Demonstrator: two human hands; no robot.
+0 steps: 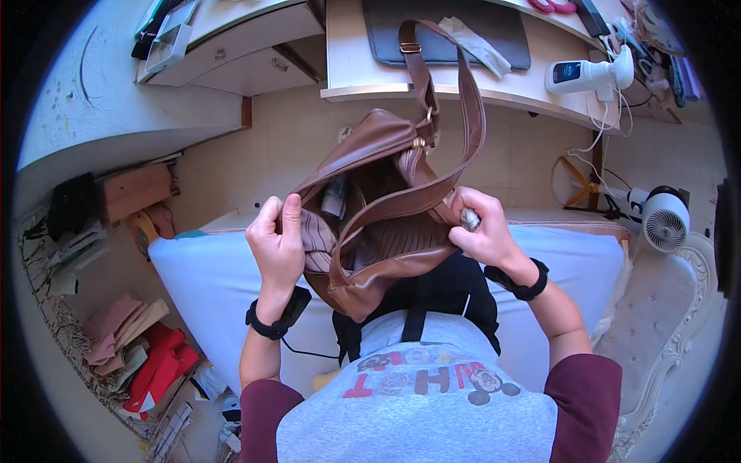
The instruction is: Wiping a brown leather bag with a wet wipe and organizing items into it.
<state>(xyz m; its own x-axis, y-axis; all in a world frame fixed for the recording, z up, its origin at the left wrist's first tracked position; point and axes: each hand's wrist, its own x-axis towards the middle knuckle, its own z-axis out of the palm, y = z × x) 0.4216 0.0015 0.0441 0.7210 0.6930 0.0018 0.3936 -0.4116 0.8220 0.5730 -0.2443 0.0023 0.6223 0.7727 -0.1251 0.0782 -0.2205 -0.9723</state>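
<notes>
A brown leather handbag (370,144) hangs before me with its mouth spread wide, showing a striped cloth lining (393,243). My left hand (275,237) grips the left rim of the opening, thumb pointing up. On the opposite side, my right hand (483,228) clasps the bag's right edge. A small pale, shiny object (469,219) shows between the right fingers; what it is I cannot tell. Inside the bag lies a partly hidden bottle-like item (334,198). The shoulder strap (472,116) loops up from the bag and back across its opening.
Beyond the bag stands a desk (353,69) with a dark grey mat (388,35), a crumpled white packet (477,46) and a white handheld device (587,75). A bed (197,272) lies beneath me. A white fan (666,217) stands right; folded clothes (156,370) lie left.
</notes>
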